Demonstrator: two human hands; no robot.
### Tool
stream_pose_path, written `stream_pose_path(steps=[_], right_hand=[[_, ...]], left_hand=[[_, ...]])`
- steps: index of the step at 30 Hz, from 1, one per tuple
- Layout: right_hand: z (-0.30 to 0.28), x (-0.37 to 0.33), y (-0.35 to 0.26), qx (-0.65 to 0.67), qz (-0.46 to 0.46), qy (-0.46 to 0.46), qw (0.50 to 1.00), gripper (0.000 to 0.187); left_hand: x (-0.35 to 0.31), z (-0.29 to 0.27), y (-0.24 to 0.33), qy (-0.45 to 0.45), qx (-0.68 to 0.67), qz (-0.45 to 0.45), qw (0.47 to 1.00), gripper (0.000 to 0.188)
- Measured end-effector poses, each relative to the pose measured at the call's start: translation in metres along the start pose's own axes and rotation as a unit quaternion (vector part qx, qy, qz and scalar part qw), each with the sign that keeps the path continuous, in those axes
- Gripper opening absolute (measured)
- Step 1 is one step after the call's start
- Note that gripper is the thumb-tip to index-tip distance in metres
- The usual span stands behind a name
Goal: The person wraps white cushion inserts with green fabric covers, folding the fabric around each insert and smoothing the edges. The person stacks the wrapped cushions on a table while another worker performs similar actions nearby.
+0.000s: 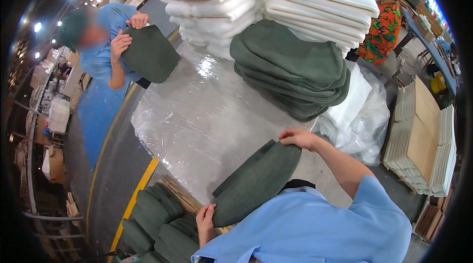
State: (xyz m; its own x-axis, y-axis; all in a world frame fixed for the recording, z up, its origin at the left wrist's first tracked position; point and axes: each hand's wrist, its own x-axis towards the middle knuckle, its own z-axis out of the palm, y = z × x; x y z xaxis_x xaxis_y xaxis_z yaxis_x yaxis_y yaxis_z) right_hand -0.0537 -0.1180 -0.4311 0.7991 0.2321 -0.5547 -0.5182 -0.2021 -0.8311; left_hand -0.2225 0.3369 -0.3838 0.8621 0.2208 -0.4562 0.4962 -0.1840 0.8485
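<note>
A dark green fabric piece [256, 184], folded over lengthwise, stretches between my two hands just above the near edge of the plastic-wrapped table [197, 100]. My left hand [206, 218] pinches its near left end. Its far right end is gripped by my right hand [298, 139]. Beyond my right hand lies a stack of similar dark green pieces [290, 61] on the table. More green pieces [157, 218] are piled low at the left, next to my left hand.
White folded padding [315, 2] is stacked high at the table's far side. Across at the left, a co-worker in blue [106, 41] holds another green piece [150, 53]. Clear plastic sheeting [364, 120] bunches at the right, near stacked pale panels [419, 135]. Another person [382, 26] stands behind.
</note>
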Motion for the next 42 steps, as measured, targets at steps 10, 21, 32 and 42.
stream_pose_path(steps=[10,21,32,42], right_hand=[[0.058,0.104,-0.031,-0.575,0.108,-0.025,0.811,0.026],[0.047,0.079,0.019,-0.445,-0.155,0.051,0.880,0.020],[0.077,0.113,-0.026,-0.565,0.000,-0.129,0.815,0.029],[0.097,0.090,0.003,-0.391,-0.012,0.051,0.919,0.032]], left_hand=[[0.149,0.157,0.050,-0.148,0.520,0.184,0.821,0.055],[0.139,0.160,0.033,-0.148,0.494,0.188,0.836,0.042],[0.131,0.157,0.028,-0.058,0.402,0.259,0.876,0.029],[0.144,0.089,0.034,-0.214,0.424,0.055,0.879,0.052]])
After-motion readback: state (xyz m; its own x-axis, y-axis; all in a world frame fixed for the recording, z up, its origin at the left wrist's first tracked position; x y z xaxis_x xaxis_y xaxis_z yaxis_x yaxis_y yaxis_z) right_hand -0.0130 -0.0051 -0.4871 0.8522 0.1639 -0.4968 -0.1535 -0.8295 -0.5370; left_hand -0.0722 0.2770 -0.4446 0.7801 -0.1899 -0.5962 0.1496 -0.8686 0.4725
